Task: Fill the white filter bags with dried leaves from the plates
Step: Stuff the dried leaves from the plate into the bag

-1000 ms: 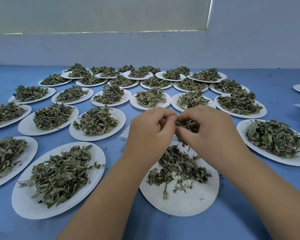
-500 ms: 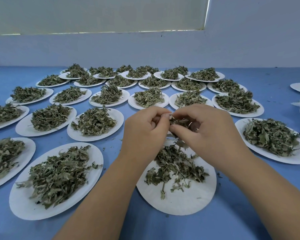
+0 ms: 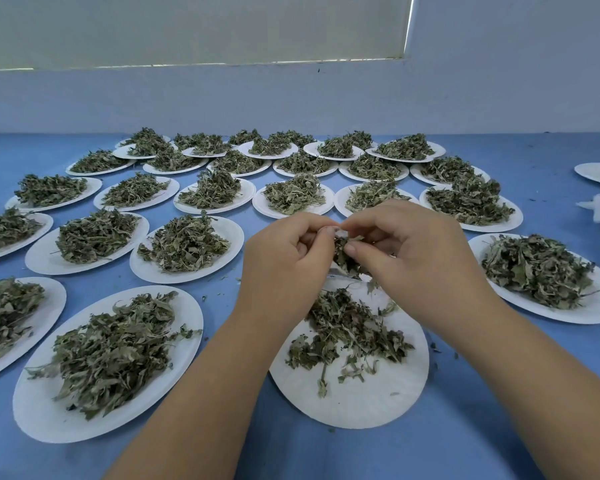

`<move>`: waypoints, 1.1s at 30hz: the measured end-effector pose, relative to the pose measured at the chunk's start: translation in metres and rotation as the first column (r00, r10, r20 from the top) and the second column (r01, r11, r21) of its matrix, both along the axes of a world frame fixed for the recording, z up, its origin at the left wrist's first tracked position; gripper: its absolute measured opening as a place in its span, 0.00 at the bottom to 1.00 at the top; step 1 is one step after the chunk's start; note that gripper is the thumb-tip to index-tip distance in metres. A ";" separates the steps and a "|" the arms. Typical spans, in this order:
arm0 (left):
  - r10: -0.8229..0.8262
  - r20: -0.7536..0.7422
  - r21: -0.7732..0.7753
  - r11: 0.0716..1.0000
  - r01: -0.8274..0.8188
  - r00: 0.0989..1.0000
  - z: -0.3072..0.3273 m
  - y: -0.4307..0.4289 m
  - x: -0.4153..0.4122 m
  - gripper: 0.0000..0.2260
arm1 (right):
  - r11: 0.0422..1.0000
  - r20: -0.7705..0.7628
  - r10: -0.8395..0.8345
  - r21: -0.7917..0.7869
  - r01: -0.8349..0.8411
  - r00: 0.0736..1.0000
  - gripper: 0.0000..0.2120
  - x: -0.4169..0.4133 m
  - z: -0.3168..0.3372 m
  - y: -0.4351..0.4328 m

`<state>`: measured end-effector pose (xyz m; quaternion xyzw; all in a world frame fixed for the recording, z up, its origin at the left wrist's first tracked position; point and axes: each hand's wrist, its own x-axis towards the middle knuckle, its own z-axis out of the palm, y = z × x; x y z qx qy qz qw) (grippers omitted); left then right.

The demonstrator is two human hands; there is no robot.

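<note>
Above the round white paper plate (image 3: 361, 403) on the blue bench (image 3: 291, 455), left hand (image 3: 284, 261) and right hand (image 3: 416, 254) meet — fingers (image 3: 352, 249) of both clamped on a clump of dried green leaves (image 3: 343, 261).

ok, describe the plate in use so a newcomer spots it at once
On the blue table, take the nearest row. It is the plate directly under the left hand and right hand. Unlike its heaped neighbours, it holds only a thin scatter of leaves, with much bare white showing.
</note>
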<state>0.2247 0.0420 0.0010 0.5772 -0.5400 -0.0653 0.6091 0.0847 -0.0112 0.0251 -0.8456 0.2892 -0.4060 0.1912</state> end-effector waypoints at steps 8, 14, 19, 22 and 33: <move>-0.054 -0.037 0.028 0.998 0.055 0.998 -0.001 0.001 -0.004 0.08 | 0.995 0.065 -0.084 0.061 0.080 0.994 0.09 0.009 -0.007 0.001; -0.059 -0.036 0.023 0.998 0.060 0.998 0.002 0.003 -0.005 0.10 | 0.991 0.079 -0.044 0.132 0.033 0.996 0.07 0.009 -0.006 0.000; -0.003 -0.099 0.011 1.000 0.004 0.995 0.003 0.006 0.001 0.09 | 0.993 0.145 0.016 0.116 -0.033 0.989 0.03 -0.002 0.002 0.004; 0.005 -0.187 0.007 1.000 -0.004 0.982 0.004 0.007 0.005 0.10 | 0.989 0.170 0.010 0.141 -0.034 0.985 0.11 -0.008 0.006 0.003; 0.058 -0.236 0.033 0.998 -0.052 0.970 0.008 0.007 0.005 0.06 | 0.993 0.047 -0.031 0.112 0.026 0.998 0.24 0.004 -0.011 0.004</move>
